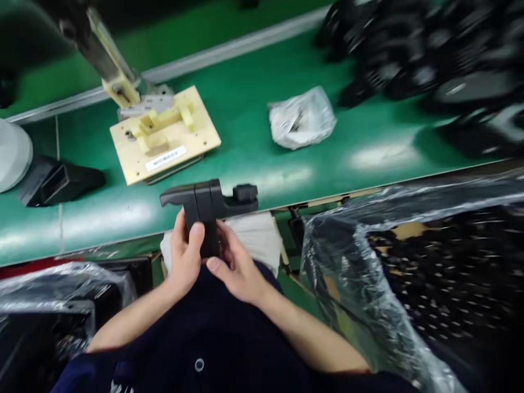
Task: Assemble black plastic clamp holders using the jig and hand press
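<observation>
In front of my body both hands hold a black plastic part with a hooked arm at its left, a blocky middle and a knob-like piece at its right. My left hand grips its lower stem from the left, thumb across the front. My right hand closes round the stem's lower right side, its fingers partly hidden behind. Beyond the part, on the green bench, lies a pale fixture board with yellow blocks and a white label. A metal toggle press leans over the board's back left.
A clear plastic bag of small pieces sits mid-bench. Many black parts are heaped at the right. At the left are a hollow black piece and a white round container. Plastic-lined bins stand below the bench, one holding small dark pieces.
</observation>
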Available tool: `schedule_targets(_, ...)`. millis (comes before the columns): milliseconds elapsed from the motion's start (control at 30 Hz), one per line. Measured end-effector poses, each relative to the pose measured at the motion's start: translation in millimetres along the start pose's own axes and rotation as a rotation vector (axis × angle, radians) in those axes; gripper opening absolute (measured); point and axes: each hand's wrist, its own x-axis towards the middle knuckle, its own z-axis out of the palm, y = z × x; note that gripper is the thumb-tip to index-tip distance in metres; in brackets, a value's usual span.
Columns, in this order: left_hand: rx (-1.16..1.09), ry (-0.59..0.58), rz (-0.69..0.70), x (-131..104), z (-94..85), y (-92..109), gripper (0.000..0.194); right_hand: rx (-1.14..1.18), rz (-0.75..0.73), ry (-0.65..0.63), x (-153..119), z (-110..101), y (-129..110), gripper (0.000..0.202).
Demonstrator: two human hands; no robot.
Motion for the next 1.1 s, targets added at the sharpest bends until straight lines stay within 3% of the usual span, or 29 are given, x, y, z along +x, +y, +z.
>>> schedule_targets(100,0.040,-0.102,0.144,-9,8.8,-6,0.048,-0.057,-0.067,0.177,-4,-5,-10,0.053)
schedule_targets(167,0.126,-0.232,0.281,-9,6.6,-12,0.041,-0.107,-0.090,0.299,3,-22,-25,0.051)
schedule_targets(233,0.262,-0.258,0.456,-2,-2.8,-21,0.037,-0.163,-0.119,0.446,17,-47,-47,0.050)
schedule_targets(333,0.495,-0.106,0.737,20,-23.3,-42,0.035,-0.244,-0.145,0.558,51,-83,-88,0.046)
schedule_targets(467,0.845,0.156,1.058,47,-37.7,-71,0.039,-0.291,-0.066,0.453,122,-108,-134,0.043)
schedule_targets(633,0.996,0.346,1.098,55,-24.5,-75,0.042,-0.263,0.069,0.361,242,-93,-165,0.037)
schedule_targets(733,1.005,0.378,1.086,56,-18.5,-70,0.041,-0.260,0.049,0.357,308,-71,-172,0.024)
schedule_targets(800,1.004,0.388,1.067,57,-17.3,-67,0.038,-0.266,0.046,0.368,337,-56,-169,0.019)
schedule_targets(867,0.989,0.387,1.037,57,-16.7,-64,0.034,-0.294,0.055,0.356,347,-42,-161,0.017)
schedule_targets(933,0.958,0.367,1.002,57,-16.0,-62,0.030,-0.342,0.062,0.304,340,-32,-150,0.017)
schedule_targets(1000,0.899,0.320,0.973,56,-16.9,-59,0.029,-0.400,0.052,0.236,316,-30,-141,0.018)
schedule_targets(1067,0.780,0.254,0.968,59,-23.7,-56,0.031,-0.477,0.032,0.178,283,-40,-137,0.019)
schedule_targets(1100,0.708,0.235,0.971,62,-30.9,-54,0.033,-0.622,-0.028,0.123,265,-49,-138,0.021)
